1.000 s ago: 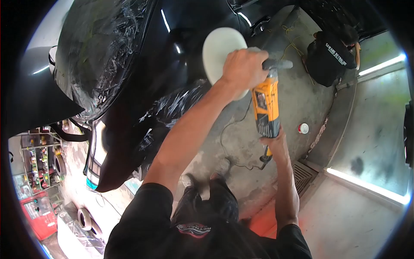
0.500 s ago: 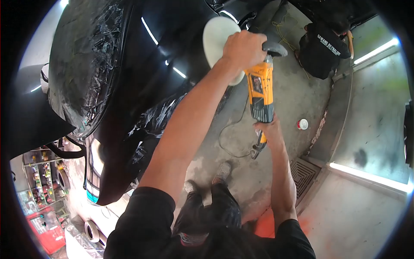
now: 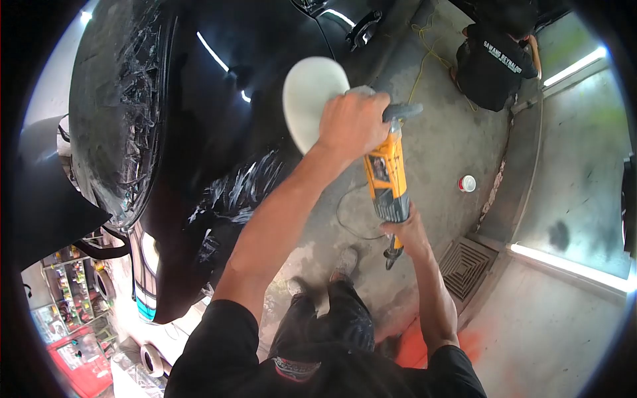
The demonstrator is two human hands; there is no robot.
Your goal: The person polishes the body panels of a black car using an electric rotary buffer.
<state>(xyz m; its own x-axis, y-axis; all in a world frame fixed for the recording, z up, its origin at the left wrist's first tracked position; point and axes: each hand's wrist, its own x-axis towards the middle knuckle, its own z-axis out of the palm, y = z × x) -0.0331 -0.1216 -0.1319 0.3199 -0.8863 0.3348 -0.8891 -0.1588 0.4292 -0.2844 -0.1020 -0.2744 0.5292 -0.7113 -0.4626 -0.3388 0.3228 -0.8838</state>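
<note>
A yellow-orange and black rotary polisher (image 3: 387, 174) is held up in front of the person, beside the glossy black car body (image 3: 212, 132), with the concrete floor (image 3: 438, 166) below it. Its casing is bright yellow-orange along the middle, with a dark label (image 3: 379, 168) on one side and small dark marks; toward the rear it turns into a black, ribbed section, and the narrow tail handle is yellow and black. At the head sits a broad off-white polishing pad (image 3: 312, 99), seen obliquely as an oval and turned toward the car; whether it touches the paint cannot be told. A dark grey front handle (image 3: 406, 111) juts out past the knuckles. The left grip (image 3: 353, 123) is folded over the head, fingers curled toward the front handle and hiding part of the pad's edge, while the right grip (image 3: 409, 233) is wrapped about the rear, just behind the ribbed section. A dark cord (image 3: 340, 217) curves over the floor near the tool. White smeary streaks (image 3: 242, 184) mark the lower paintwork, and reflected light makes bright lines higher up.
</note>
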